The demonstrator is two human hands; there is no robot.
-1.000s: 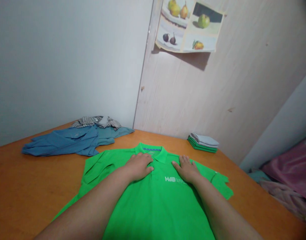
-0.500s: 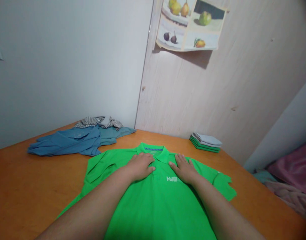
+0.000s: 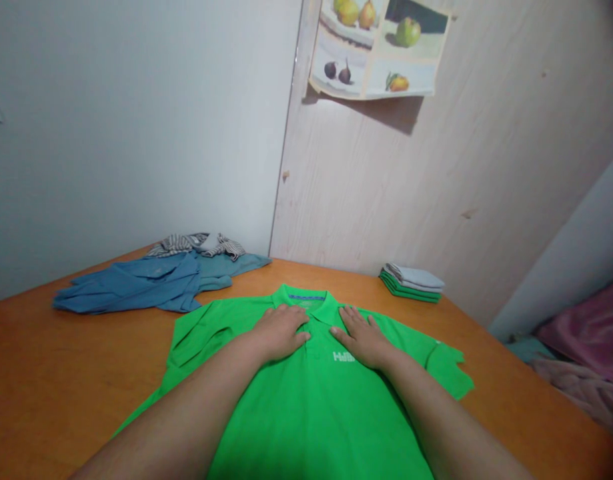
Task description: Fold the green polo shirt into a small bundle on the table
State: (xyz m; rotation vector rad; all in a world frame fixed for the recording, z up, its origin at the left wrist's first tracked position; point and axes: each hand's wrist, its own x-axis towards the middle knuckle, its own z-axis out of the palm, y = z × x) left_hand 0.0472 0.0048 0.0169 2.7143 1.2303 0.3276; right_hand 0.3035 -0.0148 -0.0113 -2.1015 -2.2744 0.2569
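Observation:
A bright green polo shirt [image 3: 306, 407] lies face up and spread out on an orange wooden table [image 3: 61, 373], collar pointing away from me. My left hand [image 3: 281, 330] rests flat on the chest just left of the collar, fingers together and stretched out. My right hand [image 3: 359, 337] lies flat on the chest to the right of the placket, covering part of the white logo, fingers slightly apart. Neither hand holds anything.
A blue shirt [image 3: 141, 287] lies loosely at the back left with a striped garment [image 3: 196, 244] behind it. A small stack of folded clothes [image 3: 411, 283] sits at the back right by the wooden wall. Pink and grey fabric [image 3: 581, 360] lies beyond the table's right edge.
My right hand has slid left across the chest toward the collar, now covering more of the logo. My left hand has stayed in place.

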